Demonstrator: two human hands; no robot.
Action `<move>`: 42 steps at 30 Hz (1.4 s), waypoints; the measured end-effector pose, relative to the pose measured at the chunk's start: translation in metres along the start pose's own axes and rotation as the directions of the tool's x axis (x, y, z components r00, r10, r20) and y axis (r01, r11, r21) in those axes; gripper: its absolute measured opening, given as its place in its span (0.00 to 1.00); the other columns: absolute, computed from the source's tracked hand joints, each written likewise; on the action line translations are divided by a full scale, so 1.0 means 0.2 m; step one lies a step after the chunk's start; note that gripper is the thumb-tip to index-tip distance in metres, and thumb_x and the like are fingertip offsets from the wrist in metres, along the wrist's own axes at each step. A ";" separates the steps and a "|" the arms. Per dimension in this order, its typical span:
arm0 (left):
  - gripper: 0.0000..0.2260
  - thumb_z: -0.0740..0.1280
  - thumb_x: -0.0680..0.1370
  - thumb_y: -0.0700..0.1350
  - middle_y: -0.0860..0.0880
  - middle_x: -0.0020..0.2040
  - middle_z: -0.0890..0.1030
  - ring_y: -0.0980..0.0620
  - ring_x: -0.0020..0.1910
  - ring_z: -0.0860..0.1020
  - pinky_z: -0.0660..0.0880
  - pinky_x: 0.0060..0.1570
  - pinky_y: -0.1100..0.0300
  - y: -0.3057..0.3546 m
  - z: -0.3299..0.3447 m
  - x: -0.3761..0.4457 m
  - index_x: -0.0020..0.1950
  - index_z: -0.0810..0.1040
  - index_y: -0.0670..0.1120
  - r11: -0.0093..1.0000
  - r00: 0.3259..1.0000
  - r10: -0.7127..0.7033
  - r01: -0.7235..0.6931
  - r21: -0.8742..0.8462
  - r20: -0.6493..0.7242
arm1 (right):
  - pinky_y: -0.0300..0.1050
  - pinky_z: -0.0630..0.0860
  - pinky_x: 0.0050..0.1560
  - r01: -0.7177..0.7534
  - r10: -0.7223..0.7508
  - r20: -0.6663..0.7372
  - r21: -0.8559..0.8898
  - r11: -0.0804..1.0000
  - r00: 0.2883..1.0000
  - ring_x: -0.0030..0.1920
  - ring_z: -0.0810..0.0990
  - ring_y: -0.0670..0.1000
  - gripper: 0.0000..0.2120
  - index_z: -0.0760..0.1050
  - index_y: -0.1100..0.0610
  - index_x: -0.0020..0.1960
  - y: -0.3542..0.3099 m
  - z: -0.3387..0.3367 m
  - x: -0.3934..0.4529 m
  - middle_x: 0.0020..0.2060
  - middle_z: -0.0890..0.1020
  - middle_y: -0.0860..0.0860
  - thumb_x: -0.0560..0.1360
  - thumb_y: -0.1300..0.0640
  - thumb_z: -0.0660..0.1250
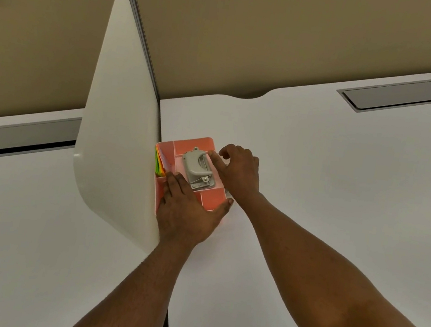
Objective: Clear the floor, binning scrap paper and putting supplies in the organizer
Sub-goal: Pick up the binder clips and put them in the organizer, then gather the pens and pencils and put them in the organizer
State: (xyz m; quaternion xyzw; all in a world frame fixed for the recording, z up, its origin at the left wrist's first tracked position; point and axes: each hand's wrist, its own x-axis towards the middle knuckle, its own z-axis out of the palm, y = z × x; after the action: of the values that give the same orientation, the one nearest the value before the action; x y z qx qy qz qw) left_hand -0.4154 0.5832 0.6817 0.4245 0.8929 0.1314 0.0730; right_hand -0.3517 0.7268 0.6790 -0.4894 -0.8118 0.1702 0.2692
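A pink organizer [197, 144] with several compartments sits on the white desk, pushed against a white divider. A grey hole punch [198, 168] lies across its middle compartments. Coloured paper sheets [159, 165] stand in its left slot. My left hand [188, 212] grips the organizer's near end, thumb around the right corner. My right hand [238, 170] rests at the organizer's right side, fingertips touching the hole punch, fingers curled.
The white divider panel [119, 133] rises just left of the organizer. A grey cable hatch [404, 94] is set into the desk [320, 156] at the far right. Tan partition walls stand behind. A dark gap runs between two desk tops near the bottom.
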 end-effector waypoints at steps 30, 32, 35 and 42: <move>0.62 0.44 0.58 0.83 0.36 0.78 0.55 0.38 0.76 0.59 0.61 0.72 0.46 0.01 -0.04 -0.02 0.77 0.48 0.37 1.000 1.000 0.014 -0.014 0.007 0.006 | 0.38 0.64 0.32 -0.278 0.256 0.115 0.260 0.925 0.960 0.32 0.73 0.44 0.23 0.70 0.53 0.37 0.02 -0.18 -0.38 0.30 0.75 0.45 0.81 0.41 0.48; 0.61 0.47 0.61 0.82 0.36 0.78 0.52 0.38 0.77 0.54 0.55 0.75 0.46 0.02 -0.07 -0.03 0.77 0.48 0.37 0.999 1.000 0.025 -0.025 0.024 0.015 | 0.40 0.64 0.32 -0.277 0.258 0.103 0.254 0.927 0.961 0.31 0.72 0.44 0.22 0.65 0.50 0.34 0.03 -0.28 -0.49 0.28 0.73 0.45 0.81 0.41 0.50; 0.57 0.50 0.65 0.80 0.37 0.79 0.48 0.38 0.78 0.48 0.49 0.76 0.44 0.04 -0.12 -0.08 0.77 0.45 0.37 0.999 0.999 0.032 -0.031 0.015 -0.016 | 0.46 0.69 0.36 -0.261 0.245 0.093 0.236 0.936 0.965 0.33 0.74 0.48 0.22 0.70 0.54 0.37 0.07 -0.45 -0.68 0.30 0.76 0.48 0.81 0.41 0.52; 0.44 0.49 0.74 0.72 0.41 0.79 0.49 0.43 0.79 0.45 0.45 0.76 0.41 0.19 -0.21 -0.69 0.78 0.48 0.41 0.982 0.977 0.190 -0.189 0.020 -0.100 | 0.42 0.70 0.47 -0.185 0.167 0.097 0.222 0.957 0.981 0.52 0.80 0.51 0.23 0.78 0.55 0.56 0.18 -0.83 -1.17 0.51 0.84 0.50 0.80 0.40 0.53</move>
State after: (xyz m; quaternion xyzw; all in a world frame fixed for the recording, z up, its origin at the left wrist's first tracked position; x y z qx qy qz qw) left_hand -0.3115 0.4911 0.7361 0.5008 0.8516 0.1544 0.0124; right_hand -0.1383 0.5380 0.7294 -0.5181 -0.7498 0.3051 0.2762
